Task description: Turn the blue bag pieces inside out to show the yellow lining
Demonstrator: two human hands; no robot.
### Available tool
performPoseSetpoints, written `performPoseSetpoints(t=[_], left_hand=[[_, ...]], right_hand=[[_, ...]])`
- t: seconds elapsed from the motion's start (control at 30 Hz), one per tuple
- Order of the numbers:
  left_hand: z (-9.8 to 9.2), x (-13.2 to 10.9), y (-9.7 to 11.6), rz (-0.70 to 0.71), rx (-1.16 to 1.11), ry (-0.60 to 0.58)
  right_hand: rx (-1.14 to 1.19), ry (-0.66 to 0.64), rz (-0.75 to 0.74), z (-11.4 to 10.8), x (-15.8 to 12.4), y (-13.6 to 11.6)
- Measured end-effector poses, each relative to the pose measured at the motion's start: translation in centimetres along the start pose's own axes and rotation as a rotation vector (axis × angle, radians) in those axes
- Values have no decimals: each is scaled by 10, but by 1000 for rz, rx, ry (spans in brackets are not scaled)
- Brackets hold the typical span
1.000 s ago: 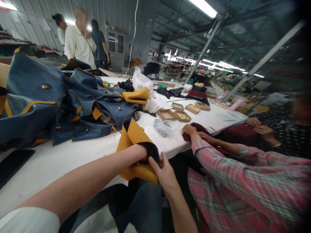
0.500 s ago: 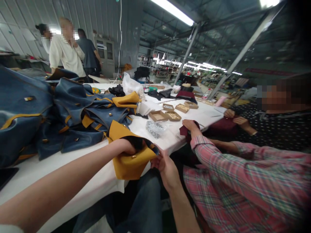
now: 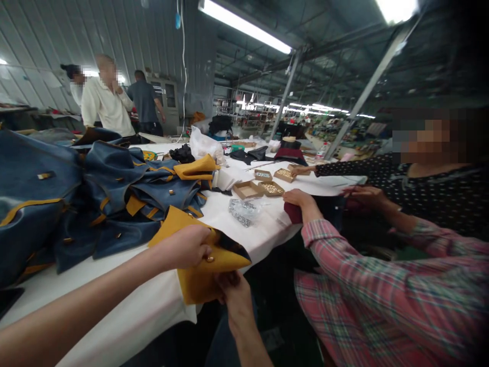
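A yellow leather-like bag (image 3: pixel 198 288) with a dark lining and a small gold-coloured clasp lies across the front edge of the white-covered table, partly overhanging it. My left hand (image 3: pixel 193 247) is closed on its upper side, curled fingers beside the clasp; the fingertips are partly hidden. From below, my right hand (image 3: pixel 234 288) grips the bag's lower right part, thumb and fingers bent against the material. The dark opening of the bag shows to the right of my left hand.
Blue bags with yellow trim (image 3: pixel 126 204) are heaped at left. Small cardboard boxes (image 3: pixel 247 190) of metal pieces and a clear plastic bag of silver parts (image 3: pixel 244 211) lie mid-table. A co-worker's plaid sleeve (image 3: pixel 344 255) is close at right; another person's hand (image 3: pixel 300 171) reaches the boxes.
My left hand has come out of the bag's opening onto its outside by the clasp. My right hand has moved down and left beneath the bag. A co-worker's hand has reached to the boxes.
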State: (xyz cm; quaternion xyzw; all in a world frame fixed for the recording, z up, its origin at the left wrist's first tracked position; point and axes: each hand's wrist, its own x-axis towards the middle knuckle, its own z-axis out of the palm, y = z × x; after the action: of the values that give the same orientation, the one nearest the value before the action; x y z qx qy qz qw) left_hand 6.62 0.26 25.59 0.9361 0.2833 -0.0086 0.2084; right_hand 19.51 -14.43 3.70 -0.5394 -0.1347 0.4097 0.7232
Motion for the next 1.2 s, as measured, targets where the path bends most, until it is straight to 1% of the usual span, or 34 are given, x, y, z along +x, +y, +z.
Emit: performPoseSetpoints(t=[0.07, 0.13, 0.17, 0.2, 0.23, 0.27, 0.33, 0.4, 0.47, 0.5, 0.53, 0.57, 0.63, 0.67, 0.7, 0.73, 0.77, 0.8, 0.83, 0.9, 0.93, 0.97, 1.0, 1.07, 1.13, 1.2], left_hand=[[-21, -21, -4, 34, -25, 113], [-37, -46, -13, 50, -57, 250], [-40, -59, -19, 56, -92, 307], [-39, -71, -26, 42, -148, 332], [-34, -82, -32, -1, -210, 340], [-25, -92, -38, -43, -245, 325], [4, -107, -50, -72, -239, 285], [39, -116, -60, -32, -199, 259], [70, -116, -68, 12, -169, 294], [80, -113, -72, 27, -152, 335], [87, -109, -75, 36, -128, 393], [88, -103, -77, 36, -91, 465], [82, -90, -80, 26, 20, 633], [76, -84, -80, 25, 87, 693], [70, -78, -79, 19, 149, 717], [65, -74, -77, 7, 197, 693], [63, -70, -75, -13, 226, 626], [64, -67, -72, -42, 236, 523], [67, -64, -69, -81, 233, 402], [79, -59, -65, -163, 233, 190], [86, -58, -66, -211, 257, 105], [94, -57, -69, -262, 299, 52], [100, -56, -75, -309, 343, 33], [109, -60, -93, -371, 386, 64], [115, -68, -113, -373, 325, 96], [118, -79, -129, -357, 209, 77]], right_hand=[[-79, 2, -127, -5, 1, -18], [-126, 43, -243, -11, 1, -31], [-127, 64, -278, -14, 0, -34], [-115, 72, -284, -17, 0, -35], [-98, 65, -267, -18, -1, -32], [-95, 45, -241, -20, -1, -28], [-164, -9, -209, -21, -2, -19], [-305, -29, -250, -21, -4, -12], [-443, -18, -337, -20, -6, -11], [-487, -15, -366, -20, -7, -12], [-515, -23, -380, -21, -8, -15], [-528, -42, -384, -21, -7, -17], [-497, -94, -372, -23, -5, -23], [-462, -118, -362, -24, -3, -25], [-415, -133, -348, -26, 0, -27], [-360, -140, -330, -27, 3, -30], [-302, -144, -309, -28, 5, -32], [-249, -147, -288, -29, 8, -34], [-208, -146, -272, -30, 10, -36], [-177, -140, -250, -31, 12, -39], [-181, -138, -239, -32, 14, -39], [-186, -133, -221, -34, 15, -39], [-186, -126, -192, -37, 16, -38], [-146, -113, -117, -42, 19, -36], [-84, -97, -47, -48, 21, -34], [-69, -82, -42, -50, 22, -38]])
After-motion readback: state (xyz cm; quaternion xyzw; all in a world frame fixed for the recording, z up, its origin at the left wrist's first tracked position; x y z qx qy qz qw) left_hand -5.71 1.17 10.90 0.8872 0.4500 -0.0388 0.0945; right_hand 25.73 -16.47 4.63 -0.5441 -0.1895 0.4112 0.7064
